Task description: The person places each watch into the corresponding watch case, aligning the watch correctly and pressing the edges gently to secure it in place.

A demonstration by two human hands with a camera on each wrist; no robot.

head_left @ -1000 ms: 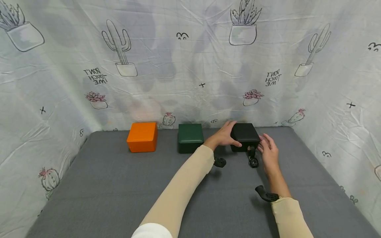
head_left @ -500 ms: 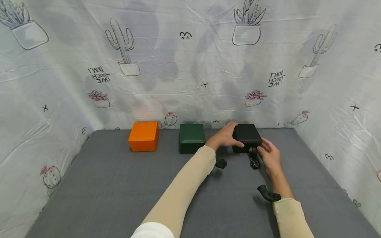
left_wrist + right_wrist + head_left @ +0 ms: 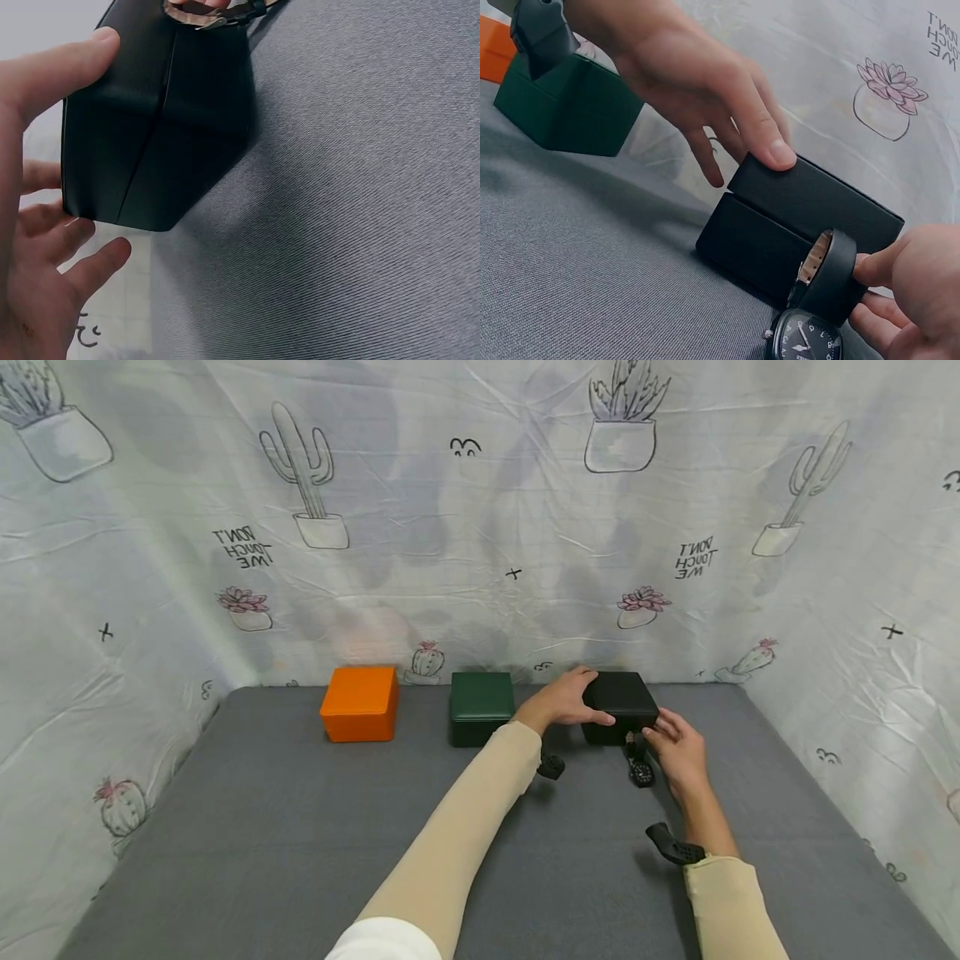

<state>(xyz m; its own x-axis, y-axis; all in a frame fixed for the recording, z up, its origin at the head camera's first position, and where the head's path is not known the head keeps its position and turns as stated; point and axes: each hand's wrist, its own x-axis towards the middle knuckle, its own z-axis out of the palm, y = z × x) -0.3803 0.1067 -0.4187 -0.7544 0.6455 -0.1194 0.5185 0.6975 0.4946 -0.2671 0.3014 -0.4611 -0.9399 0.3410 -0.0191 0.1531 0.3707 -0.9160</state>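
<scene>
A black box [image 3: 618, 703] with a lid seam rests on the grey table, its lid down. My left hand [image 3: 562, 700] grips its left side, with the thumb on the front and the fingers reaching round the back. At the front right corner, my right hand [image 3: 677, 752] holds the box, thumb near the front and fingers along the right side. A black wristwatch [image 3: 808, 339] stands close to the front of the box. Its dial faces outward, and its curved strap [image 3: 840, 262] has a tan inner side. The right thumb lies beside this strap; contact is unclear.
A green box [image 3: 482, 708] and an orange box [image 3: 360, 703] stand to the left in the same row. A curtain [image 3: 510, 510] printed with cacti hangs right behind the boxes. The grey cloth-covered table [image 3: 262, 827] extends toward me.
My right hand has moved in closer to the box corner and the watch strap. The left hand keeps its hold on the box. Box and watch stay nearly in place.
</scene>
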